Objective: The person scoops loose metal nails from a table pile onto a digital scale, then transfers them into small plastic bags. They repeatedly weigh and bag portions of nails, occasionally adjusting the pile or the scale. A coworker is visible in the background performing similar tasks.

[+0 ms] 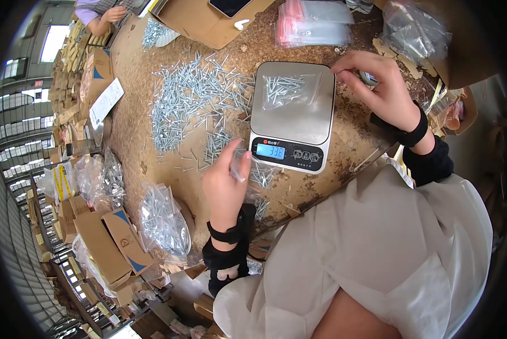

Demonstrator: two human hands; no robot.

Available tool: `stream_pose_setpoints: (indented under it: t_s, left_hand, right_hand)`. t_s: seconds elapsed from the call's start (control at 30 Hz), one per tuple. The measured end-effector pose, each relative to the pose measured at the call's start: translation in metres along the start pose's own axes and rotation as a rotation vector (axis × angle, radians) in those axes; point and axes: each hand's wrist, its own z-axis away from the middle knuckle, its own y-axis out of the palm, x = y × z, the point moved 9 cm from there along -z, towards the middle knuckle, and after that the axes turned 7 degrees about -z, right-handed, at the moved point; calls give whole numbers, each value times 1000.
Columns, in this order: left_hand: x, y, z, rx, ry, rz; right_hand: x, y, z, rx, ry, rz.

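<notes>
A grey digital scale (293,116) stands on the worn wooden table (146,73). On its pan lies a clear bag of silver screws (284,87). My right hand (377,85) rests at the pan's right edge and pinches the bag's corner. My left hand (225,181) hovers just left of the scale's lit display, holding a few screws between thumb and fingers. A wide loose heap of screws (191,99) spreads over the table to the left of the scale, with more by my left hand.
A stack of empty zip bags (313,22) lies behind the scale. Filled screw bags sit at the far right (414,28) and at the table's left edge (163,220). Cardboard boxes (104,243) crowd the left. Another person's hand (115,14) works at the far end.
</notes>
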Motion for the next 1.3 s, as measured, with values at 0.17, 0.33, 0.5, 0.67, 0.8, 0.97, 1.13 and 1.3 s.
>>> stream_pose_setpoints:
  t_s: [0.17,0.33,0.5,0.67,0.8,0.97,1.13,1.3]
  left_hand:
    - [-1,15,-6,112,-18,29]
    - [-3,20,1,156,-10,81]
    - [-18,15,16,106,31,114]
    - [-40,-5,3,-15,-5,288]
    - [-65,-15,-8,-81,70,466]
    - [-91,3,-27,-146,264,398]
    - [-85,23,-25,-37,390,612]
    - [-80,43,-25,116,340,838]
  right_hand:
    - [-2,-6,-1,3,42,-2]
    - [-5,0,0,51,50,86]
    - [-1,37,-8,191,-156,400]
    - [17,52,-24,265,-256,250]
    - [69,72,-25,390,-427,112]
    - [63,76,-19,404,-341,88]
    - [56,73,-20,356,-228,66]
    - [53,69,-8,230,-86,176]
